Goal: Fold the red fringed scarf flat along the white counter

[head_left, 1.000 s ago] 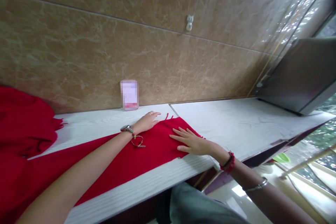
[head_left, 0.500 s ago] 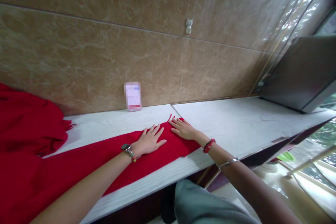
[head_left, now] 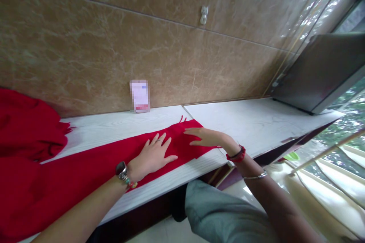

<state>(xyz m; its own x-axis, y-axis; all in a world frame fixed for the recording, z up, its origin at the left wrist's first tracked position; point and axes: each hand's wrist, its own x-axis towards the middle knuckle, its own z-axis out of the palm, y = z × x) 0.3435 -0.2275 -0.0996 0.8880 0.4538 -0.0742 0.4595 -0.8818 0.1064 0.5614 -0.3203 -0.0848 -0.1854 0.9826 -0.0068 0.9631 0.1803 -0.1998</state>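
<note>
A long strip of red cloth (head_left: pixel 94 163) lies along the white counter (head_left: pixel 234 115), with a few loose red threads at its far right edge. My left hand (head_left: pixel 149 155), wearing a ring, a watch and a beaded bracelet, rests palm down on the cloth with its fingers spread. Over the cloth's right end is my right hand (head_left: pixel 205 136), fingers stretched out and pointing left; whether the palm touches the fabric I cannot tell. A red bracelet and a metal bangle circle that arm.
Bunched red cloth (head_left: pixel 28 121) is heaped at the counter's left. A blurred pinkish phone-like item (head_left: pixel 140 97) leans on the brown marbled wall (head_left: pixel 99 53). A dark grey box-shaped appliance (head_left: pixel 316 72) stands at the right end. My leg (head_left: pixel 216 209) is below the counter.
My left hand has slid a little left along the cloth. My right hand has lifted its wrist and come nearer the cloth's front edge. The view has tilted down slightly.
</note>
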